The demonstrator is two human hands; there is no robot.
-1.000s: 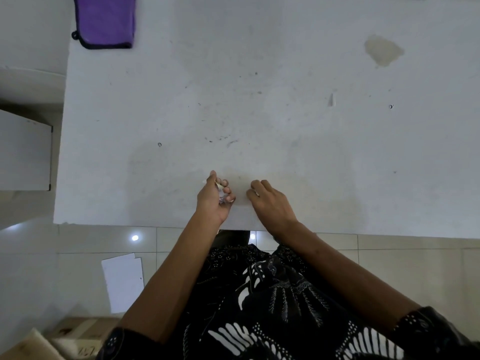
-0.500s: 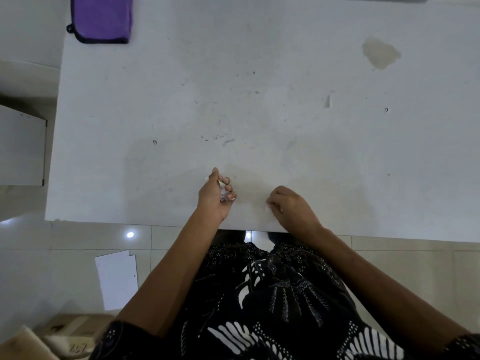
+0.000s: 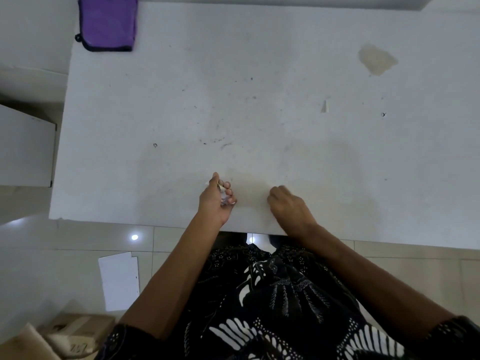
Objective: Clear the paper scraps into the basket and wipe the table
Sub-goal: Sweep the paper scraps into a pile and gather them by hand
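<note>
While your left hand [image 3: 217,201] stays curled around gathered paper scraps [image 3: 224,196] near the table [image 3: 259,74] front edge, and your right hand [image 3: 288,206] pinches down (contents indiscernible), collect the remaining scrap [image 3: 324,107] far right; no basket is visible.

Purple cloth [image 3: 107,22], white table [image 3: 259,61], b&w patterned shirt [image 3: 272,294]
</note>
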